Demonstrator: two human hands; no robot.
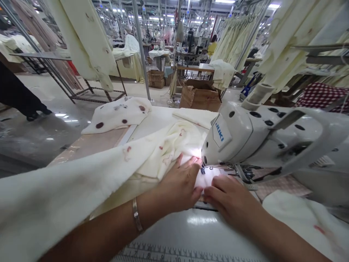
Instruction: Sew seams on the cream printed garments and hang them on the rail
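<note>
A white sewing machine with a blue maker's label stands at the right, its lamp lighting the needle area. Cream fleece fabric with a small reddish print runs from the lower left up to the machine and lies bunched beside it. My left hand, a metal bracelet at its wrist, rests on the fabric with fingers stretched toward the presser foot. Just in front of the foot, my right hand has its fingers curled down on the lit fabric's edge. Its fingertips are partly hidden.
A ruler strip runs along the table's front edge. Spotted white fabric lies at the far left, more cream fabric at the right. Behind stand a cardboard box and hanging garments. A person's dark-clothed leg is at left.
</note>
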